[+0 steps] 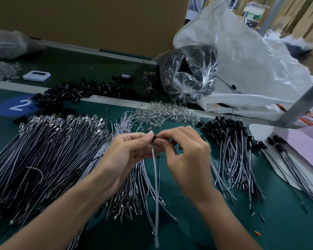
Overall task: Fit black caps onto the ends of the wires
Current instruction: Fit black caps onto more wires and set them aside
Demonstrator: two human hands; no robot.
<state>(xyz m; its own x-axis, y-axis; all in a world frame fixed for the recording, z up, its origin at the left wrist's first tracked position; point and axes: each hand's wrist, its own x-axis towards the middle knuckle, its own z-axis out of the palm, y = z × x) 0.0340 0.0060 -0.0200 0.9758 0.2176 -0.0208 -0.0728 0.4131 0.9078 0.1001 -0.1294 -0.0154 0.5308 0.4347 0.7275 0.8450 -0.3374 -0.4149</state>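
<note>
My left hand (pixel 128 150) and my right hand (pixel 186 156) meet over the middle of the green table. Between their fingertips sits a small black cap (pixel 154 138) on the top end of a grey wire (pixel 155 181), which hangs down toward me. The left thumb and fingers pinch the wire just under the cap; the right fingertips pinch the cap. A big pile of uncapped grey wires (pixel 43 156) lies at the left. Wires with black caps fitted (pixel 231 147) lie at the right. Loose black caps (pixel 90 89) are heaped at the back left.
A heap of clear LEDs (pixel 166 112) lies behind my hands. A clear bag of black parts (pixel 188 74) and a large white sack (pixel 251 65) stand at the back right. A white device (pixel 36 75) and a tape roll (pixel 125 77) sit beyond the caps. A metal post (pixel 300 103) slants at right.
</note>
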